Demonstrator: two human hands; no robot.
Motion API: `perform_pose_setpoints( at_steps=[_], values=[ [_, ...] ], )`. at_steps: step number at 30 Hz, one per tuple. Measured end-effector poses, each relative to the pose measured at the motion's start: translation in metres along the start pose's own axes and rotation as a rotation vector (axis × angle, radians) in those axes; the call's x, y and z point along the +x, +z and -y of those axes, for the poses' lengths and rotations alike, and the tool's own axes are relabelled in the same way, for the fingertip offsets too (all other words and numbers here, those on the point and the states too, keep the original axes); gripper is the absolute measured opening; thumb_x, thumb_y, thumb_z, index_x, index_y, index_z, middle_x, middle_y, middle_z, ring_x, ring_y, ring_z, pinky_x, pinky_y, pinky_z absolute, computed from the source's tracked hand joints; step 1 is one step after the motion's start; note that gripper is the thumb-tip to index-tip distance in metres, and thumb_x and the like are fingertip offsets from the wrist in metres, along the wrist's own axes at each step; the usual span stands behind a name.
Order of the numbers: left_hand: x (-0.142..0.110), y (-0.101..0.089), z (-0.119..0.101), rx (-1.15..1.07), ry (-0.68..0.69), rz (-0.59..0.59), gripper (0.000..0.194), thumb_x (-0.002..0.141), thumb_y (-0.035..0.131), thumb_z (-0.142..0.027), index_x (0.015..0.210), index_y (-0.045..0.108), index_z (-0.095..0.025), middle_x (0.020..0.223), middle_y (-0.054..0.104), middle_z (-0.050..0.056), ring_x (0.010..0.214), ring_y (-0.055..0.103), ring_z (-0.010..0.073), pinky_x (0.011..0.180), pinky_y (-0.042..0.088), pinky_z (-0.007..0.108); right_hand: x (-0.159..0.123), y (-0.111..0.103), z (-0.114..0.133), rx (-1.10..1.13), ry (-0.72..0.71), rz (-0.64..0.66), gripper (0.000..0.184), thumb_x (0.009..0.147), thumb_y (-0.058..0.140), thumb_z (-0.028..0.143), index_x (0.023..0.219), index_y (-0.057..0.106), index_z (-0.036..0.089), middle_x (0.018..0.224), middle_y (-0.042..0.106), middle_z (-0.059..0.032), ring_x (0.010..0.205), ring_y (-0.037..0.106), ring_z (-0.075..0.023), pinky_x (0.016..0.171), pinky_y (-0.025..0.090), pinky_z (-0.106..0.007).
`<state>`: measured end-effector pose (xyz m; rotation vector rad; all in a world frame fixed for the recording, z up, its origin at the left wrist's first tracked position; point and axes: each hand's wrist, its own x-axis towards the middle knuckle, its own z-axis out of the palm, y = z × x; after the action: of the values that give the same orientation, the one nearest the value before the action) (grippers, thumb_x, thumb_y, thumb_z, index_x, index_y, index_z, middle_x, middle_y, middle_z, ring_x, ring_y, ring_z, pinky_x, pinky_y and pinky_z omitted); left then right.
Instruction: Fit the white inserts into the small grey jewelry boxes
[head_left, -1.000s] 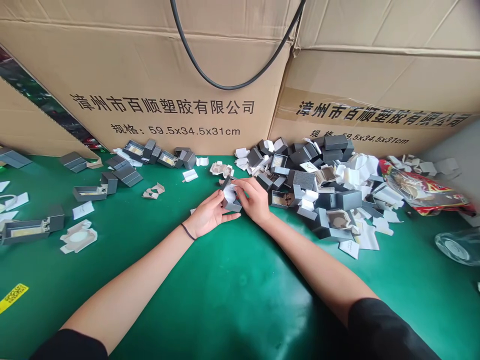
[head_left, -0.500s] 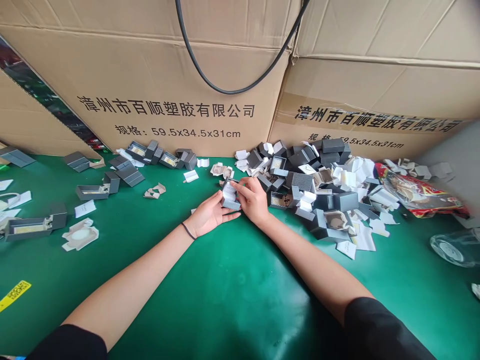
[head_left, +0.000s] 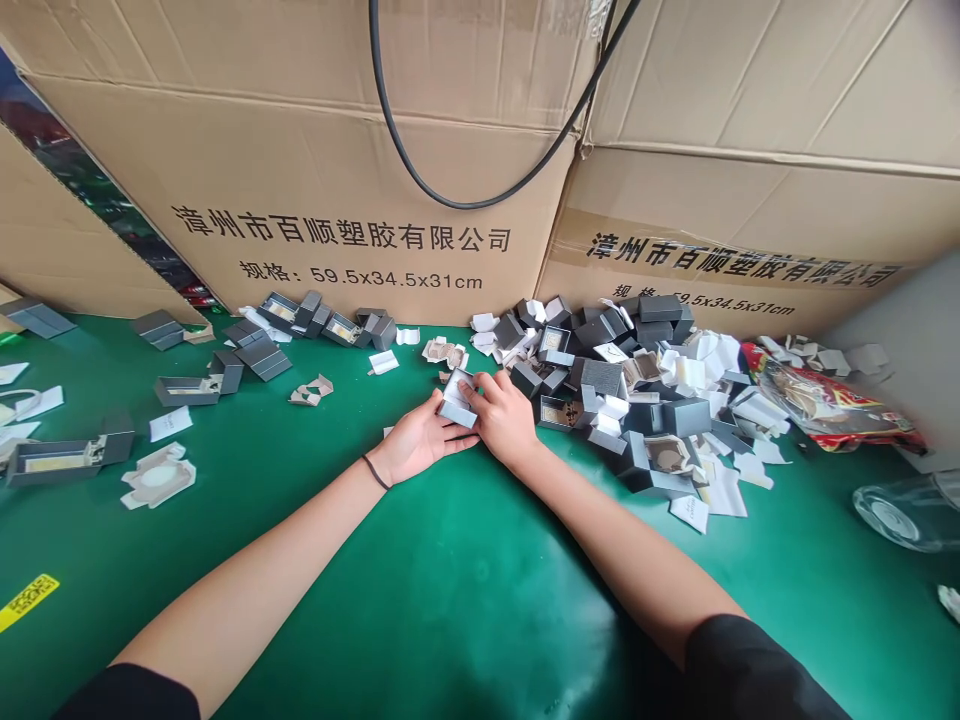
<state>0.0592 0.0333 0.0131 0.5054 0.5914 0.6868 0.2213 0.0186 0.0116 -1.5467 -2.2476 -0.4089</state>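
Head view: the large brown carton (head_left: 360, 165) facing you bears the black printed line "漳州市百顺塑胶有限公司" above "规格: 59.5x34.5x31cm"; the right-hand carton (head_left: 697, 195) repeats the company name beneath clear tape, its lower line partly covered. The yellow sticker (head_left: 28, 600) at the left edge carries print too small to read, as do the white card (head_left: 171, 424) and the folded leaflet (head_left: 688, 513). Corrugated board with creased faces forms the background, crossed by a looped black cable (head_left: 465, 205). The table (head_left: 450, 600) is smooth, green and glossy. To your right lies a heap of grey boxes (head_left: 600, 378), rectangular and matt, mixed with creased white paper inserts (head_left: 712, 355); beyond it are a crinkled red plastic bag (head_left: 840, 405) and, nearer you, a clear round-based vessel (head_left: 904, 510) on its side. To your left, open hinged boxes (head_left: 56, 457) and an angular cut-out insert (head_left: 159, 474) are scattered. The small grey box (head_left: 457, 400), open and white-lined, is tilted between your hands, left of the heap. Your left hand (head_left: 411, 442) supports it at its left and lower side, the lower fingers extended beneath; your right hand (head_left: 508, 420) has its thumb and forefinger touching the lining from the right, but whether these fingers are pinching it cannot be told.
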Motion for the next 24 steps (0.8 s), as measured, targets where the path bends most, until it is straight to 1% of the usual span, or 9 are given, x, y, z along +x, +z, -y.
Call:
perform_pose_setpoints(
  at_steps=[3,7,10,12,15,17,19,21,24],
  values=[
    [-0.001,0.001,0.000,0.011,0.014,-0.007,0.040,0.090,0.044,-0.041,0.119,0.057,-0.017,0.108,0.066,0.013,0.101,0.061,0.0248,0.096,0.041,0.046,-0.001,0.002,0.000,0.000,0.000,0.001,0.034,0.090,0.044,0.018,0.121,0.057,0.022,0.112,0.057,-0.0085,0.089,0.044,-0.0212,0.064,0.042,-0.031],
    [-0.001,0.002,0.000,0.017,0.054,-0.016,0.036,0.090,0.047,-0.037,0.120,0.056,-0.021,0.109,0.066,0.010,0.103,0.060,0.0234,0.096,0.042,0.048,-0.001,0.004,0.001,-0.009,-0.007,-0.017,0.038,0.088,0.044,0.017,0.124,0.055,0.021,0.115,0.056,-0.0093,0.090,0.043,-0.0226,0.065,0.042,-0.033],
    [-0.002,0.002,0.001,0.029,0.095,-0.028,0.031,0.088,0.051,-0.033,0.116,0.058,-0.022,0.109,0.066,0.009,0.101,0.061,0.0233,0.094,0.043,0.050,0.000,0.004,0.001,-0.002,-0.013,-0.050,0.038,0.089,0.042,0.018,0.124,0.055,0.022,0.118,0.054,-0.0111,0.093,0.044,-0.0240,0.069,0.043,-0.035],
    [-0.003,0.003,0.001,0.023,0.133,-0.041,0.027,0.086,0.054,-0.030,0.112,0.060,-0.021,0.108,0.066,0.008,0.099,0.062,0.0226,0.093,0.043,0.049,0.001,0.004,0.000,0.028,-0.016,-0.080,0.038,0.089,0.042,0.018,0.124,0.055,0.023,0.123,0.051,-0.0119,0.100,0.044,-0.0256,0.074,0.044,-0.037],
    [-0.004,0.004,-0.001,-0.013,0.209,-0.070,0.024,0.086,0.052,-0.027,0.106,0.062,-0.018,0.101,0.067,0.008,0.094,0.063,0.0217,0.089,0.047,0.045,-0.002,0.007,-0.005,0.152,-0.020,-0.136,0.048,0.086,0.038,0.010,0.128,0.052,0.028,0.130,0.045,-0.0091,0.107,0.044,-0.0239,0.078,0.046,-0.036],
    [-0.004,0.003,-0.004,-0.055,0.319,-0.134,0.026,0.088,0.046,-0.029,0.101,0.063,-0.014,0.091,0.068,0.010,0.085,0.063,0.0202,0.081,0.049,0.039,-0.005,0.008,-0.009,0.244,0.000,-0.206,0.054,0.085,0.033,0.005,0.129,0.051,0.031,0.131,0.045,-0.0065,0.106,0.047,-0.0206,0.079,0.047,-0.033],
    [-0.002,0.001,-0.008,-0.126,0.425,-0.215,0.030,0.089,0.041,-0.031,0.096,0.063,-0.012,0.083,0.067,0.009,0.076,0.063,0.0174,0.073,0.049,0.033,-0.005,0.008,-0.011,0.296,0.026,-0.257,0.054,0.085,0.030,0.005,0.128,0.052,0.031,0.127,0.048,-0.0055,0.104,0.049,-0.0187,0.082,0.048,-0.032],
    [-0.001,-0.001,-0.010,-0.189,0.462,-0.268,0.032,0.089,0.038,-0.033,0.094,0.062,-0.013,0.079,0.066,0.008,0.070,0.061,0.0153,0.070,0.048,0.030,0.002,0.006,-0.012,0.308,0.069,-0.238,0.051,0.087,0.030,0.008,0.127,0.054,0.029,0.121,0.053,-0.0058,0.104,0.050,-0.0190,0.084,0.048,-0.032],
    [0.001,-0.002,-0.009,-0.209,0.446,-0.281,0.032,0.088,0.038,-0.036,0.096,0.061,-0.014,0.080,0.065,0.007,0.068,0.060,0.0149,0.069,0.047,0.030,0.031,0.003,-0.009,0.284,0.185,-0.114,0.046,0.089,0.032,0.015,0.130,0.051,0.024,0.117,0.058,-0.0073,0.106,0.048,-0.0219,0.084,0.048,-0.033]
  ],
)
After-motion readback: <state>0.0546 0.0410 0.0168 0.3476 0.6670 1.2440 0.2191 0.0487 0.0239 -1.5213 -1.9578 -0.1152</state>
